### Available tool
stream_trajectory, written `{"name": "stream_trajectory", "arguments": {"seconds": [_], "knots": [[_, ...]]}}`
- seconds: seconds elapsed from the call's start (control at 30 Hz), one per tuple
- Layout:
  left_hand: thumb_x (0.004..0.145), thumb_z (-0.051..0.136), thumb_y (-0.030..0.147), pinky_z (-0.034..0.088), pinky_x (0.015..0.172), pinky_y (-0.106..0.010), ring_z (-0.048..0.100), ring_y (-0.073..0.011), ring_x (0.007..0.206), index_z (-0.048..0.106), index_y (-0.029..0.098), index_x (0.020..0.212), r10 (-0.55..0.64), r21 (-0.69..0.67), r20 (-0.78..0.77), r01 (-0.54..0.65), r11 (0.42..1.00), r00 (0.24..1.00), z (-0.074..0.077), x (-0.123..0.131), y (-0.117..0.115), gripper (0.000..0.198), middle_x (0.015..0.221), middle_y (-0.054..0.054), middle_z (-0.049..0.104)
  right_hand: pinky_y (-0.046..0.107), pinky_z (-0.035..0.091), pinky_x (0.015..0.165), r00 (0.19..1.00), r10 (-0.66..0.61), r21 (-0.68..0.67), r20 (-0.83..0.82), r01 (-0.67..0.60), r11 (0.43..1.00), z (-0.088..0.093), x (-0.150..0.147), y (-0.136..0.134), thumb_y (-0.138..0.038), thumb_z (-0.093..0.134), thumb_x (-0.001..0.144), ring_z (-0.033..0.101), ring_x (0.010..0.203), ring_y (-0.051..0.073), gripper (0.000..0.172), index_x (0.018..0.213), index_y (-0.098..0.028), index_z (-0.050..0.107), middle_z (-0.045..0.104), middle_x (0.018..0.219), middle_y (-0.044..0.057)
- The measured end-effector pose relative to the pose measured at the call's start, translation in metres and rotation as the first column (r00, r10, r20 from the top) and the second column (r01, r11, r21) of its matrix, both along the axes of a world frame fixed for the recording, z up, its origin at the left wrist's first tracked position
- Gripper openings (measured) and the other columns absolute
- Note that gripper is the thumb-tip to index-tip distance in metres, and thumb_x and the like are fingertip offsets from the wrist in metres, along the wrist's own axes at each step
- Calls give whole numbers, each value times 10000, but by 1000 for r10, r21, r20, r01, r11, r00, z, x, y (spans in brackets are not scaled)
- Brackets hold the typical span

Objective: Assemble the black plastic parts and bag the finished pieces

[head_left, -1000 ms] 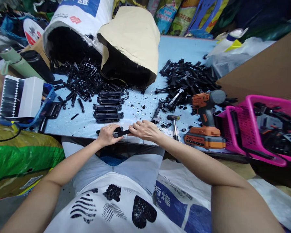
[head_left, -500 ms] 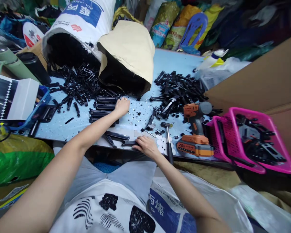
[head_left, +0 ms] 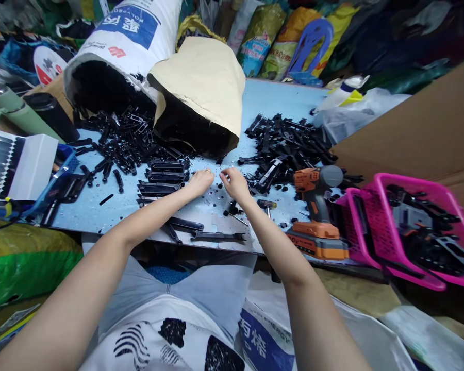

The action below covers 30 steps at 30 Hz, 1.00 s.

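My left hand is closed over the blue tabletop, at the right end of a stack of long black parts. Whatever its fingers pinch is too small to make out. Close by on the right, my right hand has its thumb and fingertips drawn together, pointing at the left hand; anything between them cannot be made out. Small dark bits lie scattered below the hands. Near the table's front edge rest a flat black bar and a longer black part with a forked end.
Loose black parts are heaped at left and right. A cream sack opens toward me. An orange cordless drill stands at right, beside a pink basket of parts. A hammer lies partly under my right arm.
My right hand has left the forked black part at the front edge and moved up beside my left hand. My left hand has shifted slightly right and down, off the stack's end.
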<state>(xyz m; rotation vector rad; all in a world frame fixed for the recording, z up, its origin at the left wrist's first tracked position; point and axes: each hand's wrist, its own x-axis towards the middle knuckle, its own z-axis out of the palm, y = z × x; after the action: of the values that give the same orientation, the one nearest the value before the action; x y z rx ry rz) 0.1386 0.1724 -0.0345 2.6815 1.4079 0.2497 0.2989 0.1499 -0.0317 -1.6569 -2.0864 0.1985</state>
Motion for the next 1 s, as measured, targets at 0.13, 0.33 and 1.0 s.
{"name": "stream_trajectory", "arguments": {"seconds": [0.13, 0.33, 1.0], "knots": [[880, 526, 196, 460, 786, -315, 606, -210, 875, 618, 126, 966, -5, 20, 309, -1, 1000, 951, 25, -30, -44, 144, 943, -109, 630, 319, 399, 849, 997, 29, -94, 68, -22, 995, -3, -36, 72, -189, 390, 904, 507, 1001, 226, 304, 1131, -141, 587, 589, 1098, 122], [779, 648, 348, 492, 633, -267, 602, -139, 652, 654, 144, 891, 458, -395, 778, -231, 889, 431, 38, -110, -106, 232, 790, -45, 663, 323, 392, 854, 973, 135, -186, 187, -100, 977, -7, -99, 118, -42, 349, 857, 460, 1047, 229, 429, 1223, -143, 549, 545, 1200, 150], [698, 688, 409, 460, 524, -239, 557, -115, 511, 668, 139, 728, 671, -638, 715, -212, 741, 196, -1, -147, -153, 272, 624, -19, 629, 312, 528, 671, 881, 169, 30, -442, -174, 984, 19, -55, -134, -361, 565, 847, 642, 701, 168, 177, 824, -207, 650, 678, 798, 50]]}}
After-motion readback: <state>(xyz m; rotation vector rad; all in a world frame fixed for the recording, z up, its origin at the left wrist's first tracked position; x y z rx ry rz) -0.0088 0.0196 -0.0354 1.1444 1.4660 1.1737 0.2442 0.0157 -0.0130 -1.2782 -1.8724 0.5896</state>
